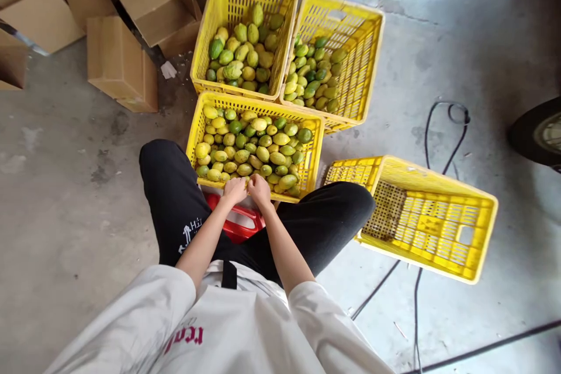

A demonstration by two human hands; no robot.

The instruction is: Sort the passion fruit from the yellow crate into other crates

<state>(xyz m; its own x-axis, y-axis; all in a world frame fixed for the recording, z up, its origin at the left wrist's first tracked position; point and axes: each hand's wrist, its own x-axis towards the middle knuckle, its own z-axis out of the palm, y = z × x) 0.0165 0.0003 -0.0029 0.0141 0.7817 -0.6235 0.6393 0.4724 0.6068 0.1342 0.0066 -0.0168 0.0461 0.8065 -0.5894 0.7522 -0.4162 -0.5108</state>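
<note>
Left hand [234,190] & right hand [259,189] pressed together at near rim of front crate [255,106], closed round one fruit [248,177], barely visible. Three crates w/ fruit, side crate [432,219] empty; lots left unhandled.

Grey concrete floor [438,41], cardboard boxes [120,61]

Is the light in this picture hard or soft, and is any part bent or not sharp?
Head view: soft, even light, no hard shadows, faint sheen on the concrete floor. Wide lens bends the edges; the empty crate looks skewed. Both hands, left and right, at the near crate are fairly sharp.
</note>
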